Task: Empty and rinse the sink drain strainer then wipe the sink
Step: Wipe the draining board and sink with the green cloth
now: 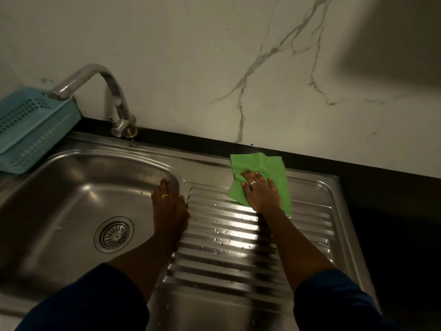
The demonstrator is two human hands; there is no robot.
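A steel sink (71, 177) fills the left, with its round drain strainer (114, 234) seated in the basin floor. To its right runs the ribbed steel drainboard (226, 249), wet with droplets. A green cloth (267, 163) lies flat at the far end of the drainboard, near the black counter strip. My right hand (260, 191) presses palm-down on the cloth, fingers spread. My left hand (168, 201) rests on the rim between basin and drainboard, fingers down on the edge, holding nothing.
A curved chrome tap (112, 91) rises behind the basin, its spout pointing left. A light blue perforated basket (31, 125) stands at the sink's back left corner. A marble-look wall (214, 68) runs behind. Dark counter (393, 223) lies right of the drainboard.
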